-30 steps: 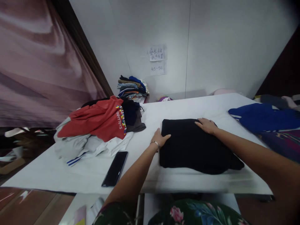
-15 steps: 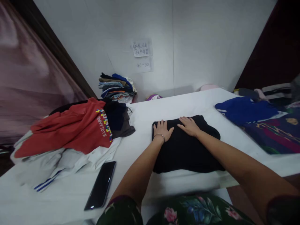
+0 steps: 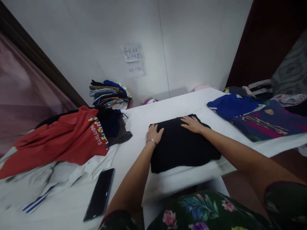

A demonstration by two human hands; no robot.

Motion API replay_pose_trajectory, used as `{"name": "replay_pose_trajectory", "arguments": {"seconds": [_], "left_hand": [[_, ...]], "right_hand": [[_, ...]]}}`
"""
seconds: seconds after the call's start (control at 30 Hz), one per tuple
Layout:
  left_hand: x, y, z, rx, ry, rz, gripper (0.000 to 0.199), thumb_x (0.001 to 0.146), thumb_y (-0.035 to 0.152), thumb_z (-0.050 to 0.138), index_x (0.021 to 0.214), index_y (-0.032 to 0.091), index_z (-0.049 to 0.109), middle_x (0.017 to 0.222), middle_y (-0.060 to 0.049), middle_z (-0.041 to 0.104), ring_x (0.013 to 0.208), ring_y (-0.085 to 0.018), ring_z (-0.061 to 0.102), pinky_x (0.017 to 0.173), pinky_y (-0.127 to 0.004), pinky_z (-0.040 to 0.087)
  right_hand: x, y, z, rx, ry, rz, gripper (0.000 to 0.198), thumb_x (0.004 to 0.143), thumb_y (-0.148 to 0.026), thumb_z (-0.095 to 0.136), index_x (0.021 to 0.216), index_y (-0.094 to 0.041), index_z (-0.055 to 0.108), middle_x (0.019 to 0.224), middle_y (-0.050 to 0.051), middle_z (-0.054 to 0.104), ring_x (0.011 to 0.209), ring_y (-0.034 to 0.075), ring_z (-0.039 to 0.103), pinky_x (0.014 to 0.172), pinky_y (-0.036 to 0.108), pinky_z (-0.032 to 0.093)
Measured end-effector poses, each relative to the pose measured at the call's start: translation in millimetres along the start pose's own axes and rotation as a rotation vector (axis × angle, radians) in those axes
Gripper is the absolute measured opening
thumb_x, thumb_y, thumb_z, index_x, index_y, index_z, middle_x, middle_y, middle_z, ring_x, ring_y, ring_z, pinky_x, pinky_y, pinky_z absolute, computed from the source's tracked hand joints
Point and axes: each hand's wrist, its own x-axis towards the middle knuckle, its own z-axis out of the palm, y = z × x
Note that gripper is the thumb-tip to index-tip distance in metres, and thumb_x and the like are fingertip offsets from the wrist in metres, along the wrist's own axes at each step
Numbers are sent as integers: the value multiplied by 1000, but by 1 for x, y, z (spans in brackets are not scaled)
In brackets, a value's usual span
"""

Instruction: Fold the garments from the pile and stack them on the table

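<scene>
Black cloth (image 3: 179,147), folded into a rough oblong, lay on the white bench (image 3: 140,127) straight before us, its long axis running from left to right with the right end swung slightly farther away. Our left hand (image 3: 153,135) rested on its far left corner, and our right hand (image 3: 193,124) rested at its far edge, right of the middle. From the fingers, most of the cloth lay back towards our body, between the left forearm (image 3: 136,174) and the right forearm (image 3: 220,139), which crossed above the right end. The left hand was the nearer of the two to the left end.

On both hands the fingers were nearly straight and loosely spread, thumbs held out towards each other, and they lay flat on top; we saw no fold pinched between them. Whether the left fingertips curled over the edge, we could not tell.

Well to the left we had a dark phone (image 3: 99,195), with a red top (image 3: 64,137) beyond it; a blue garment (image 3: 232,105) lay off to the right.
</scene>
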Motion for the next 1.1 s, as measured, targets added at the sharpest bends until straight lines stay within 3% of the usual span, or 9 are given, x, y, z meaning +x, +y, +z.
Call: {"name": "replay_pose_trajectory", "arguments": {"seconds": [0.17, 0.3, 0.4, 0.47, 0.53, 0.7, 0.77, 0.9, 1.1], "left_hand": [[-35, -37, -4, -324, 3, -108, 55, 91, 43, 49, 140, 18, 42, 148, -9, 43, 136, -20, 40, 114, -31, 28], [-68, -52, -2, -634, -62, -277, 52, 87, 40, 57, 133, 16, 49, 122, -11, 66, 112, -21, 62, 99, -31, 47], [-86, -61, -2, -706, -60, -318, 48, 87, 41, 57, 127, 15, 54, 109, -11, 71, 98, -22, 68, 82, -33, 56], [-95, -72, -2, -609, -20, -247, 41, 90, 37, 50, 126, 17, 56, 108, -10, 71, 91, -21, 69, 74, -33, 57], [-101, -85, -3, -389, 44, -101, 41, 90, 29, 47, 130, 20, 54, 116, -9, 68, 91, -21, 69, 77, -36, 57], [-95, -112, -2, 97, 88, 371, 70, 81, 16, 53, 147, 21, 31, 150, -11, 39, 129, -25, 48, 105, -43, 45], [-85, -115, 0, 163, 104, 507, 74, 82, 15, 52, 150, 18, 24, 153, -14, 33, 136, -26, 39, 108, -44, 41], [-64, -110, 0, 209, 166, 683, 69, 87, 15, 45, 151, 20, 19, 154, -16, 30, 137, -27, 38, 107, -47, 41], [-53, -100, -8, 239, 172, 815, 60, 87, 18, 49, 145, 20, 34, 152, -17, 33, 138, -30, 35, 106, -49, 40]], "right_hand": [[-63, 53, -1, 265, 84, 246, 60, 92, -53, 37, 143, -22, 44, 152, 5, 35, 140, 25, 30, 117, 45, 23], [-112, 66, 8, 474, 199, 275, 62, 88, -61, 41, 134, -23, 55, 146, 5, 44, 136, 28, 37, 117, 46, 22], [-141, 66, 12, 550, 290, 282, 58, 88, -60, 45, 134, -26, 55, 142, 4, 49, 133, 30, 42, 115, 51, 25], [-158, 68, 13, 525, 298, 259, 56, 89, -54, 46, 137, -27, 51, 140, 4, 52, 131, 31, 44, 114, 52, 28], [-174, 73, 13, 426, 270, 181, 58, 89, -48, 48, 143, -27, 44, 144, 3, 48, 132, 31, 43, 114, 50, 29], [-189, 77, 7, 180, 218, -64, 71, 88, -38, 52, 152, -32, 22, 158, 1, 20, 141, 29, 27, 115, 48, 27], [-182, 75, 2, 132, 179, -174, 74, 88, -36, 54, 153, -31, 18, 159, 3, 14, 142, 28, 22, 115, 47, 28], [-159, 72, -3, 69, 133, -373, 74, 87, -31, 54, 152, -27, 21, 159, 8, 12, 143, 28, 20, 113, 47, 29], [-136, 73, 1, 78, 115, -427, 63, 84, -36, 55, 144, -26, 41, 159, 9, 16, 144, 30, 17, 112, 53, 25]]}}
